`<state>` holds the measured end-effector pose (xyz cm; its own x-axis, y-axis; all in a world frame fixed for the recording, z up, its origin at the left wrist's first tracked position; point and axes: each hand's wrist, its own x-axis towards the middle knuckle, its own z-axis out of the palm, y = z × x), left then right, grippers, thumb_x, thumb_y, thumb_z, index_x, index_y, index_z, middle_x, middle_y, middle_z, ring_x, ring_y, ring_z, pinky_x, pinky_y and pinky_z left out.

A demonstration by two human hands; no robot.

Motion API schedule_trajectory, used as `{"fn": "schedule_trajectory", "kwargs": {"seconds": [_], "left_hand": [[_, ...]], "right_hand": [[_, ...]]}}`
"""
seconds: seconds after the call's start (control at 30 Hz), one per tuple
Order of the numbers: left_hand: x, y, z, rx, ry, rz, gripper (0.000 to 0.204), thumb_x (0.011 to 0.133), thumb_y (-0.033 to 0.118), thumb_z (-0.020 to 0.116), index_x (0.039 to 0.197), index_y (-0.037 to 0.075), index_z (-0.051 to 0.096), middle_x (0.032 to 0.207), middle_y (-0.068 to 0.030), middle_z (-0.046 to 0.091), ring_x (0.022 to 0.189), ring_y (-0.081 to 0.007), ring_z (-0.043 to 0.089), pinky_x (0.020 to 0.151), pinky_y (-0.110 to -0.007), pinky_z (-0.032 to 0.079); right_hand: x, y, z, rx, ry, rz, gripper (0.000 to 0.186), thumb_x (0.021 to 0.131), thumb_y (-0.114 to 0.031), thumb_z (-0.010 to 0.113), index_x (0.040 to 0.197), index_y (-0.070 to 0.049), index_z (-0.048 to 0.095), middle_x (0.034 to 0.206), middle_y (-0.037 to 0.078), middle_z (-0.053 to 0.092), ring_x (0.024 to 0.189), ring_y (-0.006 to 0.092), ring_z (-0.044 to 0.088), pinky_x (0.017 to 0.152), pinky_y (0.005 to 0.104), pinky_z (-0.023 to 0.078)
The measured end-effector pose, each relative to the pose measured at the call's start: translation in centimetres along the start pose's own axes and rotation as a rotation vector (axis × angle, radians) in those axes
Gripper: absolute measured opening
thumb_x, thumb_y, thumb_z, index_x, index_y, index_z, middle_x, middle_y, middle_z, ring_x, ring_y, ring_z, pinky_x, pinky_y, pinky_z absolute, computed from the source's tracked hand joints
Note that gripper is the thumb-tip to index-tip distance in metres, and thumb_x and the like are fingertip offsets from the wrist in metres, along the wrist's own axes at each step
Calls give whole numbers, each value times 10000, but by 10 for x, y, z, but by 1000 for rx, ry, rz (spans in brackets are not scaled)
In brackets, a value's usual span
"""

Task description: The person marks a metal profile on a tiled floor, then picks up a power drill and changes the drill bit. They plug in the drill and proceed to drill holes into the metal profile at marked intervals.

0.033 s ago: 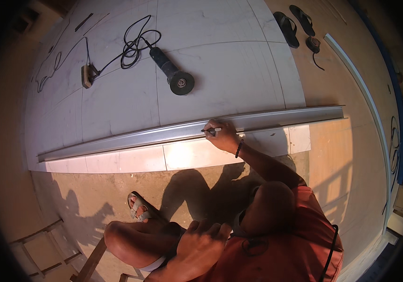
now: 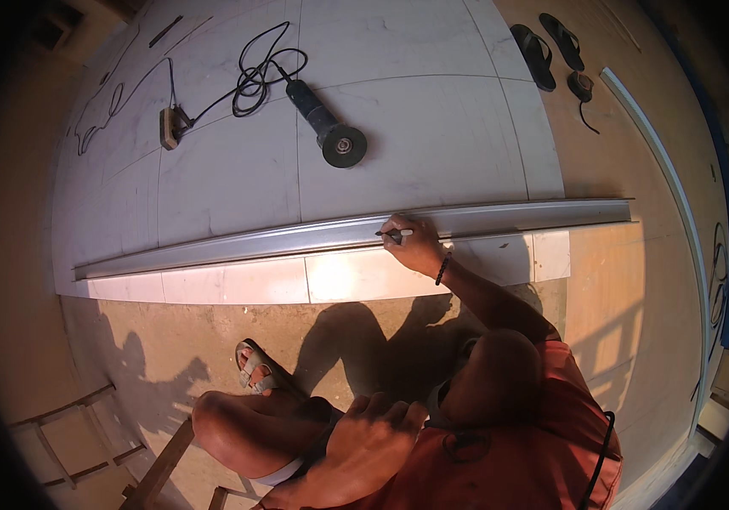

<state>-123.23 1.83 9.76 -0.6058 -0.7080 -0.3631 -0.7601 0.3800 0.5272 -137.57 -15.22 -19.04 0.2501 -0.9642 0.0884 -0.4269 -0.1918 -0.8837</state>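
Note:
My right hand (image 2: 415, 246) is closed around a black marker pen (image 2: 394, 235) with a pale end. The pen's dark tip meets the silver metal channel (image 2: 279, 241), or hovers just over it. This long channel lies left to right across the pale tiles, its right end reaching past them. My left hand (image 2: 371, 442) lies over my lap between the bent knees. Its fingers curl down out of sight, so anything in them is hidden.
An angle grinder (image 2: 322, 119) with a dark disc lies on the tiles (image 2: 415, 136) beyond the channel. Its looped cable runs to a socket block (image 2: 169, 127). Flip-flops (image 2: 534, 58) and a small round black thing (image 2: 580, 85) sit far right, near a long pale strip (image 2: 658, 144).
The whole view has shifted slightly, so everything sits a little further right. My right hand stays at about the same spot on the channel, still gripping the marker pen.

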Motion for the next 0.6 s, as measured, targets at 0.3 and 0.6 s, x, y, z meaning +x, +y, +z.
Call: {"fn": "schedule_trajectory", "kwargs": {"seconds": [0.3,0.6], "left_hand": [[-10,-1,9,2,58,9,169,788,112,587,946,61,615,769,-70,640,784,-240,622,742,-353,484],[-7,10,8,-66,27,-24,167,788,121,611,934,42,624,825,-109,660,834,-288,626,769,-403,486]], "right_hand": [[1,3,10,-28,-12,-33,133,825,-170,654,932,-117,596,848,48,694,789,298,666,703,408,520],[-1,5,7,-129,-2,2,112,839,-183,640,928,-132,594,818,52,672,840,291,646,756,415,498]]}}
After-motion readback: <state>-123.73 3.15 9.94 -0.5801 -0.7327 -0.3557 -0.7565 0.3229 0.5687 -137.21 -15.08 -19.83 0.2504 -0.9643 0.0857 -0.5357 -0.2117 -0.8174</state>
